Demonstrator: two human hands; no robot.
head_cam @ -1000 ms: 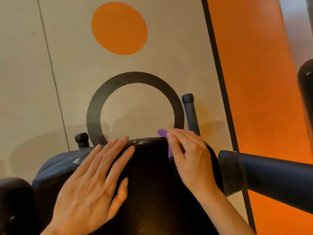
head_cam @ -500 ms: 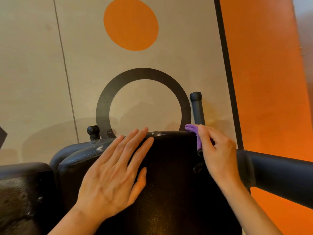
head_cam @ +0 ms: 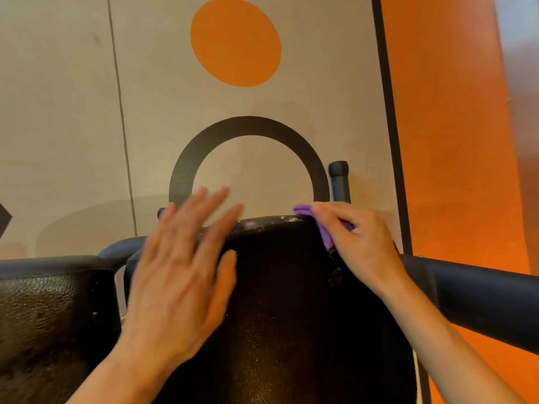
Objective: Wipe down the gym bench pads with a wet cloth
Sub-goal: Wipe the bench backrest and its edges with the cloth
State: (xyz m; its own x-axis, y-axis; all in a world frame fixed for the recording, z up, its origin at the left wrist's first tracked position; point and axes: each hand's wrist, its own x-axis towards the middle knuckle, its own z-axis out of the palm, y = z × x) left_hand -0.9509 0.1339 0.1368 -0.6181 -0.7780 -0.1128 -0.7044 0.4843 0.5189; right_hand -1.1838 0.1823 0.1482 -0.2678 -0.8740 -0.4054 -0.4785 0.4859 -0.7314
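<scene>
Fingers (head_cam: 204, 217) of the left hand (head_cam: 178, 275) lie straight and spread over the black pad (head_cam: 285, 316). Right hand (head_cam: 358, 246) fingers curl around a purple cloth (head_cam: 303, 212), pressing it on the pad's far right corner. Beyond, the floor (head_cam: 73, 112) carries a black ring (head_cam: 248, 126) and an orange circle (head_cam: 235, 42).

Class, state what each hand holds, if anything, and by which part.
The right hand grips the purple cloth bunched under its fingers, one end sticking out. The left hand holds nothing, fingers straight.
</scene>
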